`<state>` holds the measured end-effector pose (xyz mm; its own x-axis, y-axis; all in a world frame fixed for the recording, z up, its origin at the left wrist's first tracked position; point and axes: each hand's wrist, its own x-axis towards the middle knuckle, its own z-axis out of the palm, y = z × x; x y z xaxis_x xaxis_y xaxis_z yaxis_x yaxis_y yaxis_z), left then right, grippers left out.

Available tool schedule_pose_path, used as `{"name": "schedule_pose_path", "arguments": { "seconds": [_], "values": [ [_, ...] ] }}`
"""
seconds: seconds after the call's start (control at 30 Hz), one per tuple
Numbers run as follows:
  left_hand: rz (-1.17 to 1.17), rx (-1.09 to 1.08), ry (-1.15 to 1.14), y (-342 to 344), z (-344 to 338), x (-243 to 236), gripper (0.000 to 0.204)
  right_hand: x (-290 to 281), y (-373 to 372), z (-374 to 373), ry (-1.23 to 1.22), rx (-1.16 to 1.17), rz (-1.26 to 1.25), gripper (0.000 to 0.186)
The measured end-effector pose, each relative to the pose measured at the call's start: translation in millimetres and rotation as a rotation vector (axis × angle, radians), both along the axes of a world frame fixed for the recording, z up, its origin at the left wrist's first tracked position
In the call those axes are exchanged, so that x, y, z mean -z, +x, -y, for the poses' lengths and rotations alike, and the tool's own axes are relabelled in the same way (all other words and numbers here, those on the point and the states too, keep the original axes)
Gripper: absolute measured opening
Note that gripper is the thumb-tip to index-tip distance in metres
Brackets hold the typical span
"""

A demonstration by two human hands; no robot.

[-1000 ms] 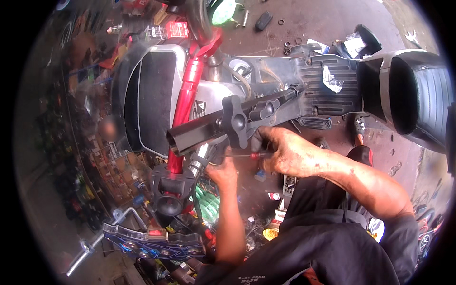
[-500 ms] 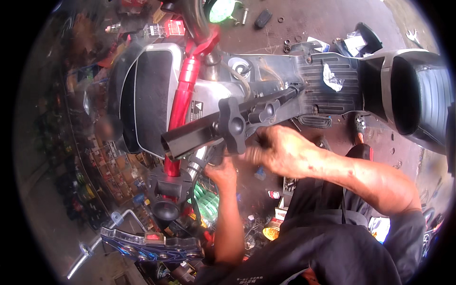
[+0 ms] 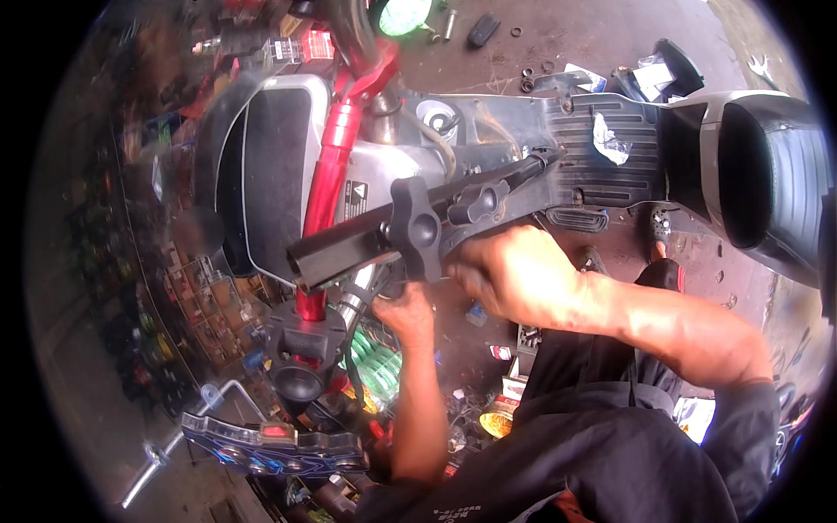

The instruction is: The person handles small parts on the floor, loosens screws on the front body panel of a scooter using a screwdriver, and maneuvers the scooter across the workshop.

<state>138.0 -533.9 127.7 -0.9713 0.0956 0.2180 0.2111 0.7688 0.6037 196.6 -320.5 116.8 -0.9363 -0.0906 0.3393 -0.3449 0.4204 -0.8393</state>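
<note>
A scooter lies sideways across my view, with its grey front cover (image 3: 392, 166) at the left and a red handlebar tube (image 3: 330, 174) over it. A black square bar (image 3: 344, 253) with a lobed black knob (image 3: 415, 230) crosses in front of my hands. My left hand (image 3: 406, 312) is bent closed just below the knob, beside the silver handlebar section (image 3: 353, 305); the knob hides most of its fingers. To the right of it, my right hand (image 3: 527, 275) is curled closed under the bar, by the scooter's side. What either hand grips is hidden.
Crumpled foil (image 3: 612, 141) lies on the ribbed footboard (image 3: 602, 187), left of the black seat (image 3: 798, 174). Clear plastic with a green tint (image 3: 377, 366) and small parts lie below my hands. A blue-black panel (image 3: 270, 449) hangs at lower left. Boxes (image 3: 209, 309) fill the left side.
My right hand has shifted slightly, its wrist turned so the back of the hand shows more. The left hand stays nearly in place. The bar and knob appear a little further left.
</note>
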Motion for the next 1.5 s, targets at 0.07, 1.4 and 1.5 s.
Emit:
{"name": "schedule_pose_path", "arguments": {
  "seconds": [0.07, 1.4, 1.5],
  "values": [
    [0.032, -0.043, 0.046, 9.2, 1.8, -5.0, 0.06, -3.2, -8.7, 0.6, -0.46, -0.135, 0.595, 0.021],
    [0.649, -0.415, 1.18, 35.5, -70.5, -27.2, 0.026, 1.3, 22.4, -12.4, 0.141, 0.017, -0.155, 0.028],
    [0.658, -0.4, 1.179, 38.8, -76.2, -28.0, 0.028, -1.5, 29.4, 1.9, -0.196, 0.014, 0.129, 0.024]
  ]
}}
